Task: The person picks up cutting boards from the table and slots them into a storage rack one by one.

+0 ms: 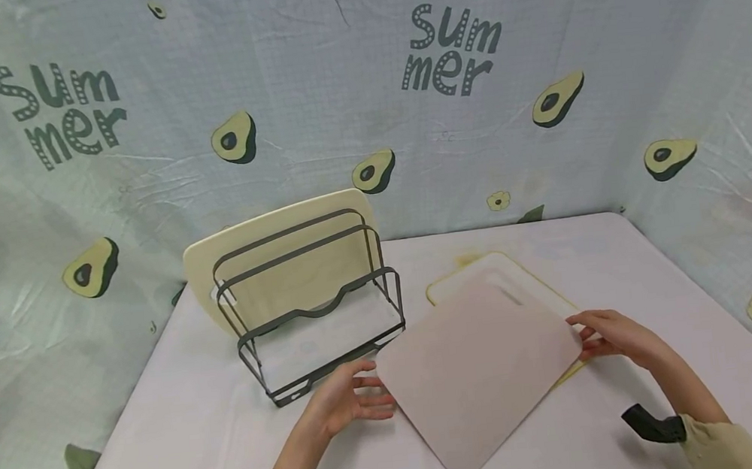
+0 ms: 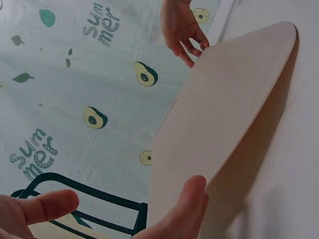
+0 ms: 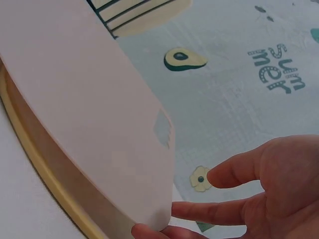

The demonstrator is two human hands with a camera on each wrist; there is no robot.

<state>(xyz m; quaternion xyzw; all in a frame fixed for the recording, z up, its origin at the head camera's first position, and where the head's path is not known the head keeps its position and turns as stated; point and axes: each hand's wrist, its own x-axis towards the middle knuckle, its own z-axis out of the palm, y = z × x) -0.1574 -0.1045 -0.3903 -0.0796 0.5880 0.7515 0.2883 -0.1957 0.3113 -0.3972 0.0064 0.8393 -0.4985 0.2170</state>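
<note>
A pale table (image 1: 166, 451) is standing before you, with avocado-printed sheeting (image 1: 309, 105) hanging behind it and at both sides. A cream board (image 1: 299, 283) is standing tilted behind the tall arches of a dark wire rack (image 1: 316, 314). To the rack's right, the pale pink board (image 1: 478, 376) is slanting partly over a yellow-rimmed board (image 1: 456, 286), its slotted end pointing far-right, its long axis running from near-left; your left hand (image 1: 347, 399) and right hand (image 1: 617, 336) are touching opposite corners with straight, released fingers

The head view is bright (left wrist view dimmer, with shadow under the board (image 2: 224, 99)).
</note>
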